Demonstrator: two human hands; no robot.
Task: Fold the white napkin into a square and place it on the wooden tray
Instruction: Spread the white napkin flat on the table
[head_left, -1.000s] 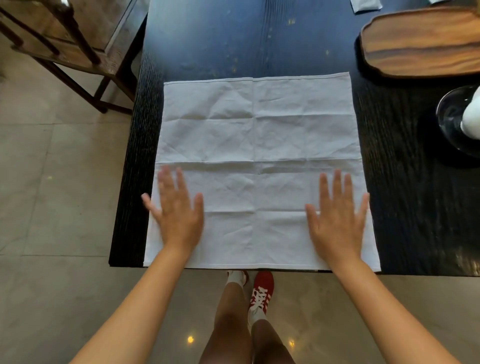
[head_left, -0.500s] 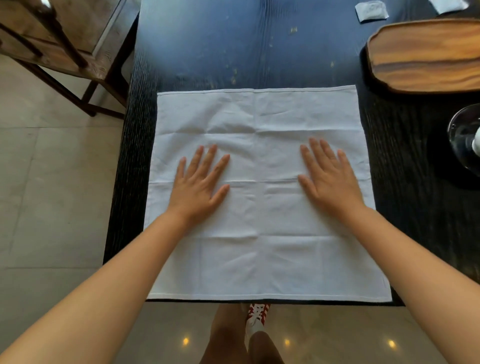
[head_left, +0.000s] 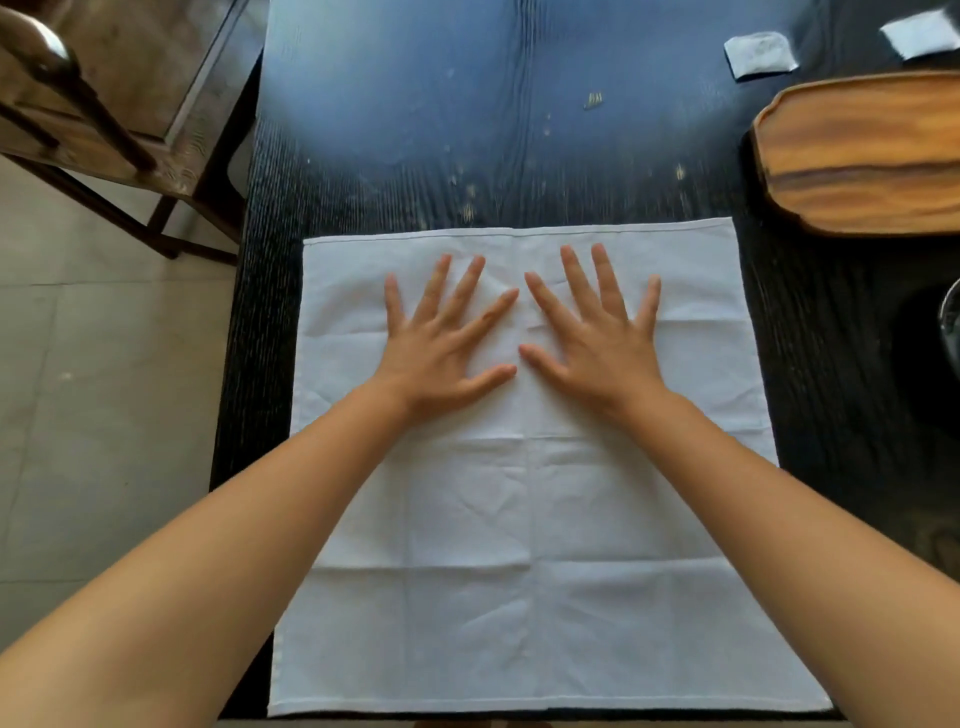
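The white napkin (head_left: 524, 545) lies fully unfolded and flat on the black table (head_left: 467, 130), creased in a grid, its near edge at the table's front edge. My left hand (head_left: 441, 343) and my right hand (head_left: 597, 338) rest palm down side by side on the napkin's far half, fingers spread, thumbs almost touching. Neither hand holds anything. The wooden tray (head_left: 862, 150) sits at the far right of the table, just beyond the napkin's far right corner, with nothing on the part in view.
Two small folded white pieces (head_left: 761, 54) (head_left: 922, 34) lie behind the tray. A glass rim (head_left: 953, 327) shows at the right edge. A wooden chair (head_left: 104, 104) stands on the tiled floor, left of the table.
Both hands have slid forward over the napkin from its near half to its far half and drawn together toward the middle. The napkin stays flat.
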